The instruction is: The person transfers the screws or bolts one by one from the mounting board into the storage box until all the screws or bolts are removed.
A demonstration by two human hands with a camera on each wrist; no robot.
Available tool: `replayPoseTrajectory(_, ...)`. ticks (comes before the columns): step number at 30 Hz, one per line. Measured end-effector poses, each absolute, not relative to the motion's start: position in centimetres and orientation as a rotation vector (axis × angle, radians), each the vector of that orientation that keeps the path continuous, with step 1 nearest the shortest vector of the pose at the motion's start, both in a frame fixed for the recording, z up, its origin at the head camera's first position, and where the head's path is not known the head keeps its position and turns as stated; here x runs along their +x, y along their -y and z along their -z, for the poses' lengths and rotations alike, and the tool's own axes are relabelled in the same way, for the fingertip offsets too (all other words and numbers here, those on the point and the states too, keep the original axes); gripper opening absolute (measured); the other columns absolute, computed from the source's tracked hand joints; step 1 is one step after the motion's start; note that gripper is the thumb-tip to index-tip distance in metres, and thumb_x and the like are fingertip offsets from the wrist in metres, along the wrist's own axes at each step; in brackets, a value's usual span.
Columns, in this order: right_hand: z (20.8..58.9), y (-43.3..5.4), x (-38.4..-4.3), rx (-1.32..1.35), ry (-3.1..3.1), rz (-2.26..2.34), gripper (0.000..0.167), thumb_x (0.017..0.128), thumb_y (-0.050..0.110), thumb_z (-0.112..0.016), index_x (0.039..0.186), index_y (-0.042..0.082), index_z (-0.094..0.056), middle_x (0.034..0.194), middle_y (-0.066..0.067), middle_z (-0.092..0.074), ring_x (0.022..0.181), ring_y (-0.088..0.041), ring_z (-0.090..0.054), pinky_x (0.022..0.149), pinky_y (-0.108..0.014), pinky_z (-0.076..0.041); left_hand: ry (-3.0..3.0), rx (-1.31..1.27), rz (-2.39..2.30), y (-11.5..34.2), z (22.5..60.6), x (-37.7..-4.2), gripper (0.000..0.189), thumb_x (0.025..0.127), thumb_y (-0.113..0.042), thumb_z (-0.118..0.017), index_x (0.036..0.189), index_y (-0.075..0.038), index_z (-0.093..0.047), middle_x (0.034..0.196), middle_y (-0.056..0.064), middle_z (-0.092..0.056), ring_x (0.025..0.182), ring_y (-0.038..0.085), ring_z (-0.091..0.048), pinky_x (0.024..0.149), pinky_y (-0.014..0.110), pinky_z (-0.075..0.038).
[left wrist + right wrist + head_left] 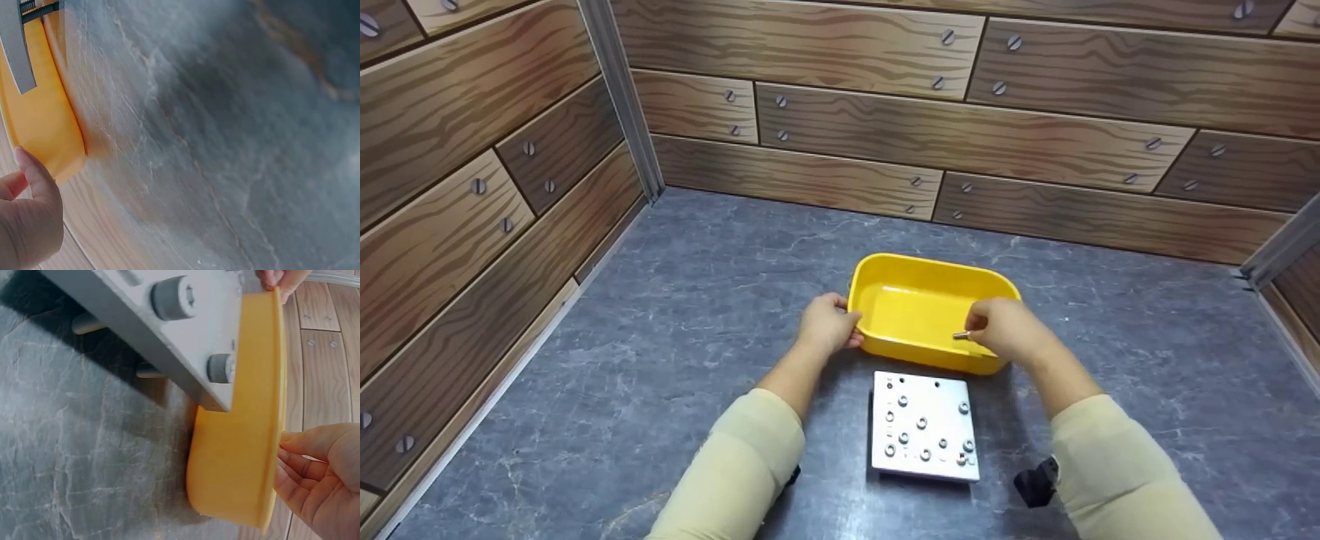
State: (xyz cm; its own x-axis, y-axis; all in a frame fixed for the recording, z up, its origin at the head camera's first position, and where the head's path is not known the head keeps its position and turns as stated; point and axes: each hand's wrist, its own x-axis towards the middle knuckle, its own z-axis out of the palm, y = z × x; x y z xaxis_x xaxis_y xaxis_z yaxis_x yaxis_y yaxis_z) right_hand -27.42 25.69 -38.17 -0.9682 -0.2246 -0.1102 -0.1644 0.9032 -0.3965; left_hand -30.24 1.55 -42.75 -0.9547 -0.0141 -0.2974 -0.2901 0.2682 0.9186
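Note:
A yellow plastic bin (934, 358) stands on the dark marbled table. My left hand (826, 324) grips its left end, with the thumb at the rim and fingertips underneath. Over the right part of the bin, my right hand (1006, 328) pinches a small metal screw (961, 336). In the right wrist view the bin's wall hides that screw. Nearer to me lies a silver metal plate (945, 405) bearing several socket head screws (174, 298). Screw shanks (149, 371) stick out below the plate, which sits raised above the table.
Wood-patterned panels (840, 120) form the back wall, and another such panel wall (472, 247) stands on the left. Metal corner posts (619, 97) join the walls. A black device (1037, 482) is by my right sleeve.

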Motion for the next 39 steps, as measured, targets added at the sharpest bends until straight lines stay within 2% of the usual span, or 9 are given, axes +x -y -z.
replayPoseTrajectory(11,36.6,-25.4,-26.0,-0.324,-2.905,0.694,0.006,0.085,0.006,-0.060,0.087,0.002,-0.064,0.082,-0.007,-0.062,0.075,-0.021,-0.054,0.066,-0.035,-0.051,-2.284,-0.306,-1.770,-1.5,42.8,-30.2,0.025,0.088,-0.006,-0.057,0.112,0.002,-0.053,0.068,0.010,-0.057,0.048,0.012,-0.058,0.064,0.034,-0.059)
replayPoseTrajectory(17,36.2,-23.3,-24.8,-0.495,-2.865,0.761,0.008,0.082,0.008,-0.065,0.088,0.004,-0.064,0.081,-0.002,-0.063,0.076,-0.017,-0.056,0.071,-0.034,-0.053,-2.258,-0.306,-1.806,-1.4,42.7,-30.0,0.024,0.088,-0.006,-0.057,0.111,0.001,-0.054,0.071,0.011,-0.057,0.048,0.012,-0.058,0.063,0.033,-0.059)
replayPoseTrajectory(28,36.4,-20.0,-22.9,-0.702,-2.765,0.783,0.008,0.078,0.008,-0.069,0.084,0.012,-0.064,0.077,0.004,-0.062,0.072,-0.011,-0.057,0.068,-0.027,-0.053,-2.236,-0.316,-1.815,-1.5,42.9,-30.0,0.021,0.088,-0.004,-0.056,0.109,0.000,-0.054,0.070,0.011,-0.058,0.048,0.013,-0.058,0.057,0.030,-0.058)
replayPoseTrajectory(39,38.2,-18.0,-21.5,-0.881,-2.694,0.641,0.009,0.075,0.005,-0.068,0.084,0.008,-0.067,0.070,0.007,-0.060,0.064,-0.007,-0.053,0.058,-0.022,-0.050,-2.242,-0.291,-1.836,-1.5,43.0,-30.0,0.022,0.088,-0.004,-0.057,0.109,0.002,-0.053,0.065,0.010,-0.057,0.047,0.012,-0.058,0.064,0.036,-0.059)
